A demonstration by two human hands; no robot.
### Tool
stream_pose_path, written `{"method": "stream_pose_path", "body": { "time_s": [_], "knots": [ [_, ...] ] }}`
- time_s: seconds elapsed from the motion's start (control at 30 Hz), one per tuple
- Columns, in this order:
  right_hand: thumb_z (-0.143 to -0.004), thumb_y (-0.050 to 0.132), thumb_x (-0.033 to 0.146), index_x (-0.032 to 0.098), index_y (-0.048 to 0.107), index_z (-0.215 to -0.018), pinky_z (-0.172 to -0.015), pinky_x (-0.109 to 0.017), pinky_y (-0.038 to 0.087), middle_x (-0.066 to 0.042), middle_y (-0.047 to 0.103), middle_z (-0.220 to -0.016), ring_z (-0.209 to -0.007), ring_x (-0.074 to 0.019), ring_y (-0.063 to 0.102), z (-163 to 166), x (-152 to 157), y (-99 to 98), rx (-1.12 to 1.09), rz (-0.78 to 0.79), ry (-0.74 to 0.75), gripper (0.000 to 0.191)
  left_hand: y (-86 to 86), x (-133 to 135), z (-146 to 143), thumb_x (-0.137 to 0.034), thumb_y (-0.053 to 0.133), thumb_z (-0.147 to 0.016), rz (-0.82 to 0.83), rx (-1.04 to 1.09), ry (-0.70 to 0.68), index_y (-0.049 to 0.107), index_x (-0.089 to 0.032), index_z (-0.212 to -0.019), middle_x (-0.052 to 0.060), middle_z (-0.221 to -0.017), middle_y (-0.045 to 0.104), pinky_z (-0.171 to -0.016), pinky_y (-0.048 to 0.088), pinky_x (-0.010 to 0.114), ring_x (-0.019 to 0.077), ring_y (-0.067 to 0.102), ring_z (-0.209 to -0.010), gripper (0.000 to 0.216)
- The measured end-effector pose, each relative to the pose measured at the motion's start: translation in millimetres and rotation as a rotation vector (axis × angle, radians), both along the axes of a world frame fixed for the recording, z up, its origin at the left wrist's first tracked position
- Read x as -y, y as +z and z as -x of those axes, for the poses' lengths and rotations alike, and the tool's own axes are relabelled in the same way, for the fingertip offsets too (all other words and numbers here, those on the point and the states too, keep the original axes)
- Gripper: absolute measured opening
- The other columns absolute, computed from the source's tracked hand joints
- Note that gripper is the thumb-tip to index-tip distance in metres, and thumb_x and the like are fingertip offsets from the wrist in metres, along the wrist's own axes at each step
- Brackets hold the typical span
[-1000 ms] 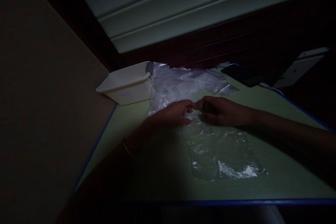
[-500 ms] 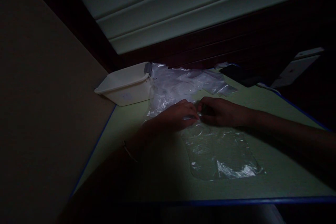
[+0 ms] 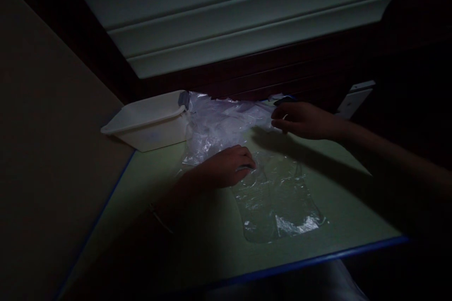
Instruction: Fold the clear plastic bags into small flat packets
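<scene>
A clear plastic bag lies flat on the pale green table. At its far left corner my left hand is closed, fingers pinched on the bag's top edge; the exact grip is partly hidden. My right hand is raised over the far right side of the table, apart from the bag. Its thumb and fingers curve with a gap between them, and nothing shows in them. Just left of that hand is a heap of crumpled, shiny plastic bags. The scene is dim.
A white plastic bin stands at the back left, against the wall. A blue strip edges the green table. Beyond the right wrist is a pale, phone-like object. A dark object shows partly behind my right hand.
My right hand has left the bag's top edge and moved up and right, toward the heap's right end. My left hand stays at the bag. The camera view has shifted somewhat.
</scene>
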State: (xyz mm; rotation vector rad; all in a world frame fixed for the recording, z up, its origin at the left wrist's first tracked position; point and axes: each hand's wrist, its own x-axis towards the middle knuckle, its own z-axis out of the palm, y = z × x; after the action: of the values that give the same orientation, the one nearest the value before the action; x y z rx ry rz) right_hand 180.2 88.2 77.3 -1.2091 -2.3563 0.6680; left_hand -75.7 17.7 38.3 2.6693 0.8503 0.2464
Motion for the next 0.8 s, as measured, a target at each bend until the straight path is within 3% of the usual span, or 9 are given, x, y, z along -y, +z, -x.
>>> {"method": "stream_pose_path", "body": {
  "time_s": [0.1, 0.2, 0.27, 0.4, 0.57, 0.8],
  "knots": [
    [-0.087, 0.049, 0.052, 0.015, 0.061, -0.073, -0.055, -0.029, 0.037, -0.007, 0.064, -0.064, -0.055, -0.0165, 0.057, -28.7, 2.5, 7.6, 0.271, 0.077, -0.1, 0.042, 1.3, 1.6, -1.7, -0.017, 0.049, -0.09, -0.013, -0.008, -0.007, 0.065, -0.017, -0.106, 0.009, -0.109, 0.063, -0.094, 0.043, 0.034, 0.0195, 0.056, -0.104, 0.023],
    [-0.089, 0.043, 0.057, 0.014, 0.058, -0.059, -0.053, -0.032, 0.036, -0.011, 0.061, -0.057, -0.05, -0.0158, 0.054, -49.0, 19.6, 0.9, 0.372, 0.25, -0.109, 0.054, 2.2, 2.8, -2.2, -0.016, 0.049, -0.09, -0.02, -0.008, -0.012, 0.065, -0.016, -0.106, 0.009, -0.108, 0.062, -0.094, 0.043, 0.032, 0.0189, 0.056, -0.103, 0.024],
    [-0.088, 0.04, 0.063, 0.015, 0.057, -0.059, -0.049, -0.031, 0.033, -0.01, 0.059, -0.056, -0.047, -0.0141, 0.05, -53.9, 34.3, -7.6, 0.346, 0.395, -0.129, 0.059, 2.5, 3.1, -2.3, -0.015, 0.049, -0.089, -0.017, -0.004, -0.018, 0.065, -0.016, -0.106, 0.008, -0.107, 0.062, -0.094, 0.043, 0.032, 0.0185, 0.056, -0.102, 0.023],
    [-0.089, 0.04, 0.062, 0.015, 0.058, -0.062, -0.047, -0.028, 0.035, -0.008, 0.058, -0.056, -0.046, -0.0119, 0.048, -46.9, 55.9, -22.7, 0.192, 0.499, -0.089, 0.058, 2.7, 3.5, -2.8, -0.014, 0.049, -0.088, -0.016, 0.009, -0.014, 0.065, -0.016, -0.106, 0.009, -0.107, 0.062, -0.093, 0.043, 0.033, 0.0191, 0.056, -0.102, 0.024],
    [-0.084, 0.051, 0.055, 0.016, 0.056, -0.063, -0.042, -0.024, 0.031, -0.003, 0.055, -0.053, -0.043, -0.0106, 0.046, -33.7, 60.7, -32.9, 0.127, 0.489, -0.159, 0.045, 2.4, 5.1, -4.1, -0.014, 0.048, -0.089, -0.037, -0.004, -0.004, 0.064, -0.016, -0.108, 0.009, -0.107, 0.061, -0.093, 0.043, 0.033, 0.0194, 0.055, -0.103, 0.025],
    [-0.085, 0.051, 0.04, 0.017, 0.06, -0.074, -0.055, -0.027, 0.041, -0.004, 0.062, -0.071, -0.062, -0.016, 0.055, -31.9, 55.9, -29.7, 0.074, 0.325, -0.121, 0.026, 8.5, 10.3, -8.5, -0.011, 0.047, -0.087, -0.127, -0.049, 0.012, 0.064, -0.016, -0.109, 0.01, -0.109, 0.061, -0.095, 0.042, 0.034, 0.0205, 0.054, -0.105, 0.028]
  ]
}}
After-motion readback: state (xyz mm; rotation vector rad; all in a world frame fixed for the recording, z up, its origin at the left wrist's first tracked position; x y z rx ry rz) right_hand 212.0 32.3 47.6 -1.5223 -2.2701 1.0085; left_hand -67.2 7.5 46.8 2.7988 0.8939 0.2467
